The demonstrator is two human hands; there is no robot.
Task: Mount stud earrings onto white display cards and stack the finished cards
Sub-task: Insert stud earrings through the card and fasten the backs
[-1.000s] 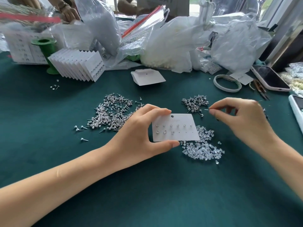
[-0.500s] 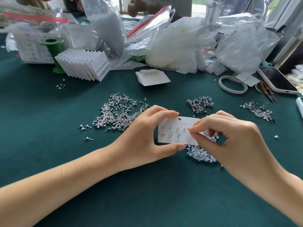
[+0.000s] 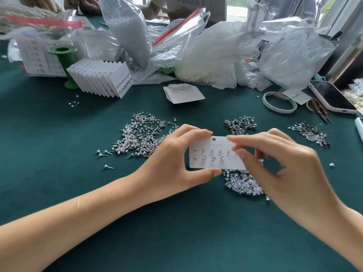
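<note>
Since half a second ago my right hand (image 3: 282, 163) has shifted slightly up the card's right edge, thumb and forefinger now pinched at the end of the upper row; whether a stud sits between them I cannot tell.

Item: white display card (image 3: 215, 154), held above the green table cloth (image 3: 59, 183), upper row of five studs showing, lower row of four, two lower holes unfilled.
Item: my left hand (image 3: 172, 163), fingers curled over the card's top edge, thumb under its bottom edge, gripping it.
Item: large heap of loose stud earrings (image 3: 141, 134), left of the card, partly hidden by my left hand.
Item: two smaller stud heaps (image 3: 240, 124), behind the card and far right.
Item: clear earring backs (image 3: 243, 183), under and below the card, partly covered by my right hand.
Item: fanned stack of finished cards (image 3: 102, 79), far left, against a green spool (image 3: 64, 55).
Item: blank cards (image 3: 183, 94), centre rear.
Item: plastic bags (image 3: 212, 55) along the back.
Item: tape roll (image 3: 279, 103), phone (image 3: 332, 97), right rear.
</note>
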